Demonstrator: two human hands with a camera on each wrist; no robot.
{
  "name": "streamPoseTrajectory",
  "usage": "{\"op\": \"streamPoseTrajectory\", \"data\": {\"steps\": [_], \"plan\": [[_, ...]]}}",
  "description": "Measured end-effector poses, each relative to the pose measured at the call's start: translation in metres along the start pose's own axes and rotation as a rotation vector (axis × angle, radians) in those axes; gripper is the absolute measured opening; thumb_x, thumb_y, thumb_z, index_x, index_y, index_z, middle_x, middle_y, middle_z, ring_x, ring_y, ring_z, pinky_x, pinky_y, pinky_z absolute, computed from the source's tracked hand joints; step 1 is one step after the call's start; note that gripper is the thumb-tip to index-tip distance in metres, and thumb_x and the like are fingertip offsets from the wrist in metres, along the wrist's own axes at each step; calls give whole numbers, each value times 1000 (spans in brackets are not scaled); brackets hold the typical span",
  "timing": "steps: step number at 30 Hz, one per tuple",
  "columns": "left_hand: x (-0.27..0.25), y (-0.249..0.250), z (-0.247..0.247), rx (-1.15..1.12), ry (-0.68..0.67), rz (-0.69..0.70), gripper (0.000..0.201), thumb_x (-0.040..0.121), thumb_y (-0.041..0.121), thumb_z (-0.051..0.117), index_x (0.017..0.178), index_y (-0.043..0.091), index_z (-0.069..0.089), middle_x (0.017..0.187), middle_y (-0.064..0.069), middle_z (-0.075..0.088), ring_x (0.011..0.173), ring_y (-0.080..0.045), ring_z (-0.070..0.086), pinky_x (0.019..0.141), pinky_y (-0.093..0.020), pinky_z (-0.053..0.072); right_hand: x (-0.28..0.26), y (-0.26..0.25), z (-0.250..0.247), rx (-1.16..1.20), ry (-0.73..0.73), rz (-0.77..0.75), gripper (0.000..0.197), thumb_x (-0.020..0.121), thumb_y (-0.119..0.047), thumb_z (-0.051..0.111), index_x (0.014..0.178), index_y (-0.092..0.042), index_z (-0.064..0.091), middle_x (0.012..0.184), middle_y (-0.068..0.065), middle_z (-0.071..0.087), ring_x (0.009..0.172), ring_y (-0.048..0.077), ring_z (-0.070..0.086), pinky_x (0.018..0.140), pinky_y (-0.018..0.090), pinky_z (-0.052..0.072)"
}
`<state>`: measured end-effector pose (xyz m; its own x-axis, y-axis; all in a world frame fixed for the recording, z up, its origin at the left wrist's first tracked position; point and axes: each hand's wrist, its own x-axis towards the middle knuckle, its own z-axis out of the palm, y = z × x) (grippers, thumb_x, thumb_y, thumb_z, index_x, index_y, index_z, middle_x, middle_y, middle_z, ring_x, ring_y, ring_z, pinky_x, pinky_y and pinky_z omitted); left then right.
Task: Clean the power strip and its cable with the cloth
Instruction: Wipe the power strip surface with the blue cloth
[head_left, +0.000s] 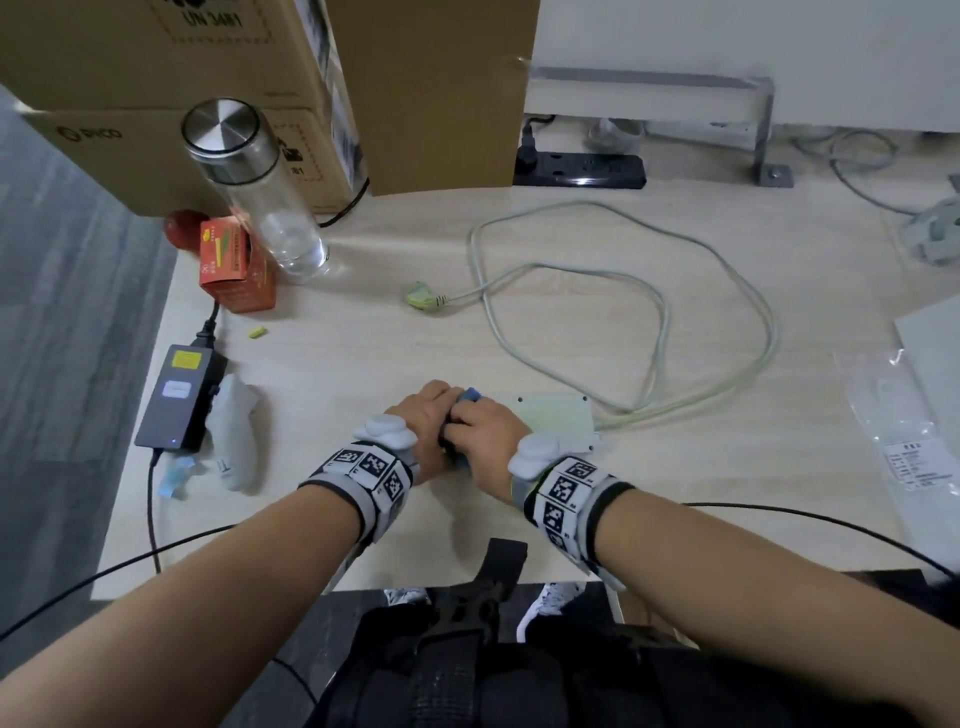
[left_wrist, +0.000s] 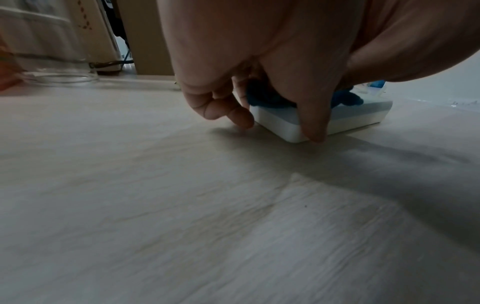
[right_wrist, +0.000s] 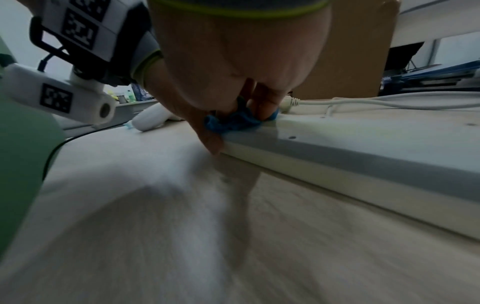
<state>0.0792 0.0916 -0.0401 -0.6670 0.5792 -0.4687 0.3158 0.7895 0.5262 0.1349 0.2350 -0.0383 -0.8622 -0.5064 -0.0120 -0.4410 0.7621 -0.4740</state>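
A white power strip (head_left: 558, 418) lies flat on the pale wooden desk, near its front. Its pale cable (head_left: 649, 291) loops across the desk behind it and ends in a plug (head_left: 422, 300). My left hand (head_left: 423, 415) grips the strip's left end (left_wrist: 283, 123), thumb on the near side and fingers (left_wrist: 226, 111) on the far side. My right hand (head_left: 483, 426) pinches a bunched blue cloth (right_wrist: 233, 121) and presses it onto the strip's top (right_wrist: 363, 144) at that same end. The cloth (left_wrist: 270, 98) lies mostly hidden under both hands.
A glass bottle (head_left: 254, 182), an orange box (head_left: 234, 265) and cardboard boxes (head_left: 415, 78) stand at the back left. A black adapter (head_left: 179, 405) and a white controller (head_left: 236, 436) lie left. A black power strip (head_left: 582, 169) sits behind, a plastic bag (head_left: 904, 431) right.
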Motion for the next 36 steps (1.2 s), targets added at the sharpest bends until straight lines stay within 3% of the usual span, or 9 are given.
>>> {"op": "streamPoseTrajectory", "data": {"steps": [5,9,13,16,20,24,27,30,36], "plan": [[-3,-2,2,35,25,-16,82,66,48,75,136,27,36,132,5,40,109,-21,55,92,-39,49,-53,55,-27,-71,54,42,22,76,-21,68,95,-13,75,91,8,68,72,30,63,64,33,48],[-6,-2,0,43,16,-10,85,68,47,75,139,28,32,136,7,37,111,-22,55,90,-41,50,-105,96,-55,-158,125,9,28,80,2,55,104,-6,68,105,18,69,94,32,60,79,39,53],[-7,0,-2,110,10,-35,84,68,51,73,138,31,32,136,8,38,110,-22,54,88,-41,50,-90,60,-40,-182,59,8,59,65,22,48,116,-1,66,122,18,64,116,38,58,90,45,52],[-5,2,0,72,45,-27,75,66,55,70,130,32,39,127,7,44,102,-21,57,83,-41,52,-52,25,-18,-79,-142,65,73,67,22,50,135,-5,51,144,14,46,137,36,36,109,47,37],[-4,4,1,78,47,-42,66,64,57,64,122,34,42,122,8,46,99,-22,59,81,-41,52,-29,9,-8,-59,-156,-77,66,64,6,69,128,-1,55,135,18,54,127,40,47,105,48,34],[-6,1,-2,126,17,-33,79,64,62,68,130,34,34,128,9,43,104,-20,56,84,-42,51,-85,52,-28,-91,-153,35,52,86,-1,52,138,-8,47,147,11,44,140,33,31,112,50,27],[-6,2,-3,147,-2,-36,85,70,53,70,139,30,28,137,8,38,112,-22,52,90,-42,49,-125,85,-50,-192,-102,75,41,101,-25,27,135,-9,43,139,12,52,134,31,40,101,52,41],[-7,5,-5,159,5,-49,86,70,52,71,140,29,28,138,8,38,113,-22,52,92,-41,48,-128,80,-45,-202,-90,109,46,95,-30,34,134,-9,44,137,12,54,129,36,47,97,53,46],[-4,13,-8,130,8,-82,61,67,56,65,120,35,43,119,9,47,99,-20,57,83,-39,51,-57,14,-11,-60,-103,43,54,90,-27,54,140,-6,45,148,14,41,140,38,28,112,44,12]]}}
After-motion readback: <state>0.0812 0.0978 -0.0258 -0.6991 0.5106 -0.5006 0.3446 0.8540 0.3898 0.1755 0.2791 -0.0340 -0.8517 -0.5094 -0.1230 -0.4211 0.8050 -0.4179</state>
